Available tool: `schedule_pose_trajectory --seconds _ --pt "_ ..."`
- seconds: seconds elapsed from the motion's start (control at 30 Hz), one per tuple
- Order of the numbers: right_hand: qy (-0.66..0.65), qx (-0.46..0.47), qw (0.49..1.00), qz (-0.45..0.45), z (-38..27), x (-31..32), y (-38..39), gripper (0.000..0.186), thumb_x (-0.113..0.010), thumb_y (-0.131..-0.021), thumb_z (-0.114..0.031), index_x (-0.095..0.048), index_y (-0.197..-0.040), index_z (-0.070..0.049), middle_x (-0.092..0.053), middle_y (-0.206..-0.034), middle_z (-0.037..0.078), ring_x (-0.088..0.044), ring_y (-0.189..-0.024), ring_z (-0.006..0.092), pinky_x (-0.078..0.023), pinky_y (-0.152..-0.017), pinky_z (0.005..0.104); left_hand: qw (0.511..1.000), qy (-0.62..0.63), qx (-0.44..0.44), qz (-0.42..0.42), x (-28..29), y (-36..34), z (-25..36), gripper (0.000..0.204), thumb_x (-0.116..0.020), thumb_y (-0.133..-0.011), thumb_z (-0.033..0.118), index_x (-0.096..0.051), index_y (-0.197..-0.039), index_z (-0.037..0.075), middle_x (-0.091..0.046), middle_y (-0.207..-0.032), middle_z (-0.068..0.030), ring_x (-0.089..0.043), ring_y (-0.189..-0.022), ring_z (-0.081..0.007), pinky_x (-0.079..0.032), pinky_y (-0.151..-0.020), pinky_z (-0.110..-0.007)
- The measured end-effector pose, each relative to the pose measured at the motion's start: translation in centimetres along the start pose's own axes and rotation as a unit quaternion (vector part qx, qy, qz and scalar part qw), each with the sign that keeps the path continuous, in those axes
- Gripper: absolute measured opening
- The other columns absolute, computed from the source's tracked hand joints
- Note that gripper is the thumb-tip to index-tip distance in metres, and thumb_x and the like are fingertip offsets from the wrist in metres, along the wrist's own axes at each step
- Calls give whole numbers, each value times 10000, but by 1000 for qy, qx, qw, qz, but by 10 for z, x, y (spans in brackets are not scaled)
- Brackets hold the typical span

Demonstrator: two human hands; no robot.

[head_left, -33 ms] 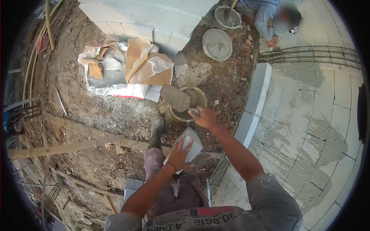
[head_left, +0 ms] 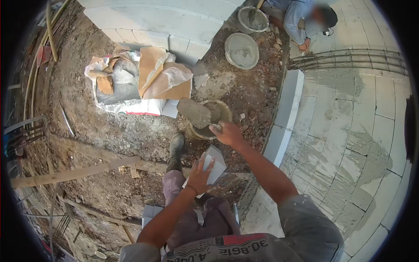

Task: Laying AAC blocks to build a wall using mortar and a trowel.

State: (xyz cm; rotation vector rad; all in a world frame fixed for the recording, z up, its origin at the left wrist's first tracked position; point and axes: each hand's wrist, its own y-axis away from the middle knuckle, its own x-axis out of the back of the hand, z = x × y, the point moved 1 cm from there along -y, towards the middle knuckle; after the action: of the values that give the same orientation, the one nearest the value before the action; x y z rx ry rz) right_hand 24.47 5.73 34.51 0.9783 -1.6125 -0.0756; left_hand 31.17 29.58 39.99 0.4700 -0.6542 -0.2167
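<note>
My right hand (head_left: 227,133) is closed round the handle of a trowel (head_left: 193,113). Its broad blade, coated in grey mortar, lies level over the left rim of a bucket (head_left: 229,114) with wet mortar inside. Against a white block (head_left: 217,163) in front of my legs, my left hand (head_left: 200,178) presses with fingers spread over its side, steadying it. The block looks tilted; its underside is hidden.
Left of the bucket lies a torn sack (head_left: 144,106) of grey powder. Two mortar tubs (head_left: 241,51) stand farther off, near a crouching person (head_left: 297,19). A block wall (head_left: 323,126) with rebar (head_left: 349,59) runs along the right. A plank (head_left: 74,171) lies left.
The view has shifted slightly, so the scene sits a little farther left. Both hands, the trowel and the block keep nearly the same positions.
</note>
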Motion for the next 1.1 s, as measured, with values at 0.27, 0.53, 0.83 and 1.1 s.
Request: schedule_pose_trajectory --seconds 0.27,0.53,0.83,1.1 --pt "-31 -75 997 -7 97 24 -21 582 -702 -866 -533 -706 -1016 29 -707 -854 233 -708 -852 368 -571 -767 426 998 54 -19 -11 23 -23 -20 1308 -954 -531 344 -227 -1579 57 -187 -1609 -265 -336 -1428 -463 -386 -1132 -486" --pt "-710 -114 685 122 168 63 -197 188 -695 -781 46 -675 -966 23 -683 -947 132 -657 -855 245 -532 -741 405 979 33 52 194 -59 -20 10 1220 -919 -603 437 -274 -1498 -84 -509 -1382 -341 -616 -1145 -482 -581 -875 -470" --pt "-758 -51 633 152 189 154 -528 199 -656 -784 -4 -711 -971 32 -681 -969 139 -633 -916 308 -506 -839 522 969 -21 72 234 -102 -56 46 1114 -878 -664 450 -306 -1489 -33 -572 -1312 -308 -667 -1036 -462 -578 -874 -522" --pt "-911 -104 307 254 170 136 -481 328 -550 -908 15 -445 -1215 60 -643 -1061 230 -643 -967 359 -557 -884 528 975 -54 130 171 -104 -46 96 1109 -875 -668 443 -301 -1490 -31 -586 -1299 -297 -668 -1031 -459 -573 -883 -533"
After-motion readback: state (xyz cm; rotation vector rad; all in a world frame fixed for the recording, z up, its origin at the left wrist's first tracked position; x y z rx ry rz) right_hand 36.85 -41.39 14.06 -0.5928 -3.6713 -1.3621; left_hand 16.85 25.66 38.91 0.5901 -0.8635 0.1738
